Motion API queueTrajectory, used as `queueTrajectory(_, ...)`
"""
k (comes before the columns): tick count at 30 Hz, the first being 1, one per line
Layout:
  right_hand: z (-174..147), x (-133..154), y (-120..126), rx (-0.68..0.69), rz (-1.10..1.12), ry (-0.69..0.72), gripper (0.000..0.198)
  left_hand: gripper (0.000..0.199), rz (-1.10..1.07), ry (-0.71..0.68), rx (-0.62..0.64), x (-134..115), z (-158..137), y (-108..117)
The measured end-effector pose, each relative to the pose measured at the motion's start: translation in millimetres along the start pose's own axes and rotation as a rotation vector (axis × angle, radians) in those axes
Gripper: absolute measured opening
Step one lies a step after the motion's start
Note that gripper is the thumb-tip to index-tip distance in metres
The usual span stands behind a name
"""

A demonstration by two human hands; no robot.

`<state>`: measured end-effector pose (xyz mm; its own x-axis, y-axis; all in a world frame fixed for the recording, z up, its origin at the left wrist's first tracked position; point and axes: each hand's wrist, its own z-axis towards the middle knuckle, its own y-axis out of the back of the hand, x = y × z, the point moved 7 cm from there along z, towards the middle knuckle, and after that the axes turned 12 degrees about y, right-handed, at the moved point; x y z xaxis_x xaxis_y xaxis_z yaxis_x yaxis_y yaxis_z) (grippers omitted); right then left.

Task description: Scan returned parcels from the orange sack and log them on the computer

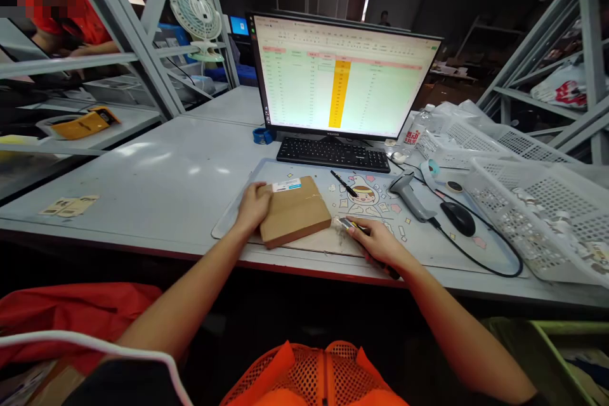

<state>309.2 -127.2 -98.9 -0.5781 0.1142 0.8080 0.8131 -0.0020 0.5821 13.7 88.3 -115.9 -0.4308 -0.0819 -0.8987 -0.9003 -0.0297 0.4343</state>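
Atop the desk [143, 184], a flat, labelled brown box [295, 210] is lying between the left grip [254, 207] clasping its edge and right grip [379, 242] clamping a cutter [347, 223].

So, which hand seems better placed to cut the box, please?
Probably the right hand: it holds what looks like a utility knife beside the box, while the left hand touches the box's left side.

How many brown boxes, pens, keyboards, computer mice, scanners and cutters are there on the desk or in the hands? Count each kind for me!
Cardboard box: 1
Pen: 1
Keyboard: 1
Mouse: 1
Scanner: 1
Cutter, in the right hand: 1
Total: 6
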Motion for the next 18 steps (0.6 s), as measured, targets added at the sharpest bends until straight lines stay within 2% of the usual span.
queueTrajectory(2, -3, -14, 14, -0.063, 0.041, -0.011, 0.055, 0.073, -0.006, -0.005, -0.06, 23, -27, 32)
queueTrajectory(4, -6, -30, 25, -0.105, 0.099, -0.02, 0.056, 0.091, 0.049, -0.21, 0.013, 34, -60, 58)
queueTrajectory(6, -8, -43, 31, -0.124, 0.15, -0.036, 0.059, 0.094, 0.306, -0.383, 0.19, 42, -96, 67)
queueTrajectory(8, -8, -50, 35, -0.144, 0.169, -0.048, 0.062, 0.079, 0.507, -0.42, 0.217, 45, -120, 72)
queueTrajectory(11, -5, -50, 34, -0.156, 0.188, -0.034, 0.065, 0.058, 0.759, -0.376, 0.045, 28, -137, 67)
queueTrajectory(13, -2, -48, 31, -0.152, 0.197, -0.019, 0.067, 0.053, 0.906, -0.327, -0.072, 11, -143, 56)
queueTrajectory(14, -1, -47, 30, -0.149, 0.193, -0.011, 0.067, 0.052, 0.953, -0.3, -0.092, 4, -145, 49)
queueTrajectory(16, 2, -47, 29, -0.146, 0.178, -0.003, 0.065, 0.049, 0.943, -0.305, -0.002, -9, -152, 31)
queueTrajectory(18, 7, -46, 29, -0.136, 0.16, 0.011, 0.062, 0.045, 0.806, -0.446, 0.262, -22, -165, 7)
